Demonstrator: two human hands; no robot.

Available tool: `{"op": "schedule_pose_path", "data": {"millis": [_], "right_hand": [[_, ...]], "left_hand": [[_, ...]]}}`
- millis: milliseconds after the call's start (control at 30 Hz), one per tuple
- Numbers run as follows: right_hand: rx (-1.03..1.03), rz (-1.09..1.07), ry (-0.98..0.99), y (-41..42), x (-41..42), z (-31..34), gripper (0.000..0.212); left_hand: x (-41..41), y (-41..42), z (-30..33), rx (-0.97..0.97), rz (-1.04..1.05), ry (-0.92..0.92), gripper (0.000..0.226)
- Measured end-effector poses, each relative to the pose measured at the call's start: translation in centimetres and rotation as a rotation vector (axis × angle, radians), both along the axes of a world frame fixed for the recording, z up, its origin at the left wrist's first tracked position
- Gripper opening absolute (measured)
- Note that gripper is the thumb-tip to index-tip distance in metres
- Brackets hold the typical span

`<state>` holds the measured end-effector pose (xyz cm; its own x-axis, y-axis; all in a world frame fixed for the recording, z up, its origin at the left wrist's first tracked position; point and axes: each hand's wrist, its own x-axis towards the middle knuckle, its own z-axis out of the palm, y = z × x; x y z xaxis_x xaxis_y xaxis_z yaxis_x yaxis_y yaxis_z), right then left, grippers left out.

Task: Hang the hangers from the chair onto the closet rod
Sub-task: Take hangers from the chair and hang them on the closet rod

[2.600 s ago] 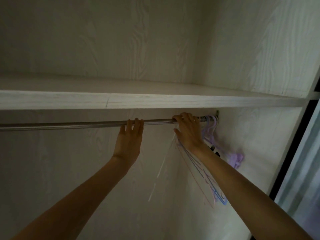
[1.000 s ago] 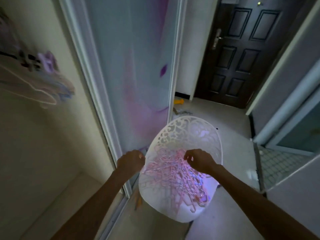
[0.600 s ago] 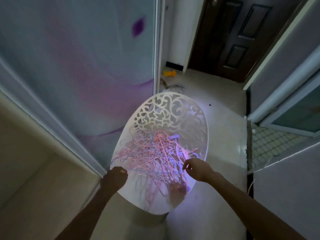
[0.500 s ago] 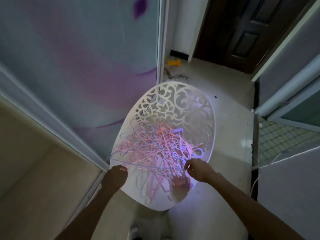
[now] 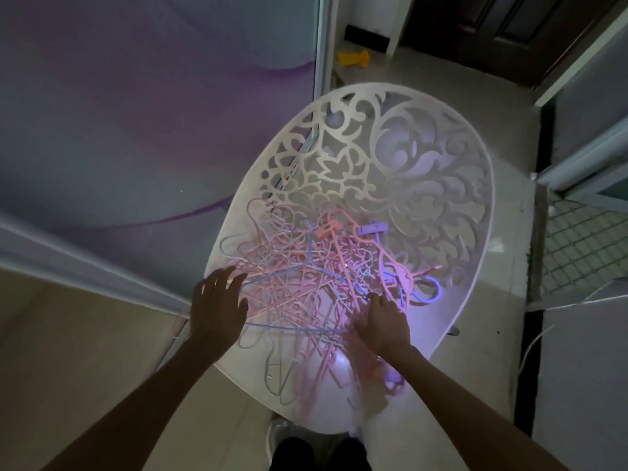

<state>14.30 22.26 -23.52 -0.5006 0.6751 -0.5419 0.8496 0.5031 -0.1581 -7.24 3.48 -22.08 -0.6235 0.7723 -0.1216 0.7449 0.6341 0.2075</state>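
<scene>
A: A dim hallway floor [image 5: 390, 68] is showing in the head view, with a dark door at the far end and a small yellow object [image 5: 353, 58] lying near it. Beside the sliding closet door [image 5: 153, 113] the white chair [image 5: 452, 158] is standing, its carved back toward the far edge.

B: And the hangers [image 5: 306, 283]?

A: They are lying tangled across the seat, pink ones mostly, with a few blue and lilac, reaching from the seat's left edge to its right. The closet rod is not showing now.

B: What are the hands doing?

A: A moment ago both were curled at the near edge of the pile. Now the left hand [image 5: 217, 304] is spreading its fingers, relaxed, over the left edge of the tangle, gripping nothing. The right hand [image 5: 385, 322] is lying flat on the hangers near the seat's middle, fingers straight and holding nothing.

B: Meaning?

A: The person is probably sorting for the next hanger; plenty is remaining.
</scene>
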Motion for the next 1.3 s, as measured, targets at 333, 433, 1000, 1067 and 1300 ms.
{"op": "schedule_pose_path", "data": {"millis": [333,433,1000,1067,1300], "right_hand": [[-0.092,-0.1,0.37,-0.5,2.7,-0.8,0.017],[-0.11,-0.128,0.484,-0.2,3.8,0.2,0.016],[-0.232,0.148,0.296,4.7,8.4,5.9,0.023],[-0.305,0.11,0.298,5.0,9.0,6.3,0.031],[-0.269,0.167,0.253,3.8,8.7,6.4,0.019]], "left_hand": [[0.0,1.1,-0.4,0.19,-0.001,0.0,0.029],[-0.3,1.4,-0.4,0.182,-0.019,0.019,0.03],[3.4,14.2,8.4,0.281,0.431,-1.052,0.063],[5.1,15.5,8.1,0.287,0.462,-1.22,0.057],[6.1,18.5,5.5,0.411,0.485,-0.781,0.042]]}}
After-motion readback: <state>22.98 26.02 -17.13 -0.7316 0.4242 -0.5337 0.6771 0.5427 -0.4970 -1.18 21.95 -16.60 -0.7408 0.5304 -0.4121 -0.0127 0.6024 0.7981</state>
